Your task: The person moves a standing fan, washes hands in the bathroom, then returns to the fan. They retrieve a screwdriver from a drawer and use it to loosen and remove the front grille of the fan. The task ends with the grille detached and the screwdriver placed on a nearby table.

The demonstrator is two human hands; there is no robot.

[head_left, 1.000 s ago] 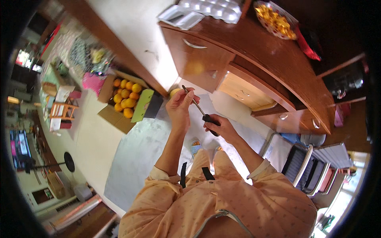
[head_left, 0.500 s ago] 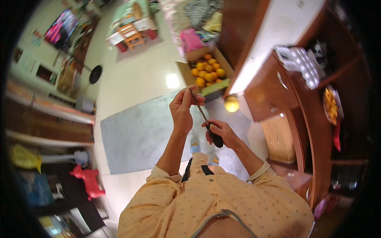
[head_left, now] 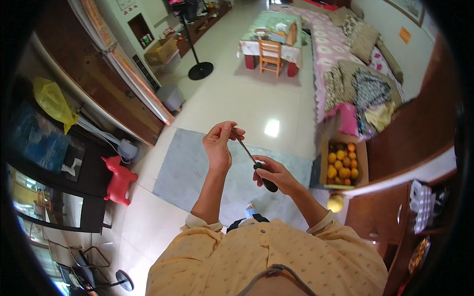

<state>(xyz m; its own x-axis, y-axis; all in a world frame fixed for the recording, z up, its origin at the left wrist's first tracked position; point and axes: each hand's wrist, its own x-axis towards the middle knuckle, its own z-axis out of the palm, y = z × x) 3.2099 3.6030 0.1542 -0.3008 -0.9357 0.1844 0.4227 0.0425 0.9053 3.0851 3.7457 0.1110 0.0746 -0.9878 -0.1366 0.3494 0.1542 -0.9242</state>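
A screwdriver [head_left: 267, 184] with a black handle and a thin metal shaft slants between my two hands in front of my chest. My right hand [head_left: 277, 174] is closed round its handle, the rounded butt sticking out below the fingers. At the upper end of the shaft, my left hand [head_left: 218, 144] pinches the tip between thumb and fingers. The fingers hide the very tip. Below both hands a grey mat [head_left: 192, 163] lies on the tiled floor.
To the right stand a box of oranges [head_left: 342, 166], a yellow ball [head_left: 335, 203] and a brown cabinet [head_left: 375, 214]. A red toy animal [head_left: 120, 180] stands at left. Farther off are a small wooden chair [head_left: 270, 55], a covered table [head_left: 251, 34] and a black round stand base [head_left: 200, 71].
The view has turned to the right, so the room's furniture sits differently in the picture. Both hands keep their hold on the screwdriver, in nearly the same pose.
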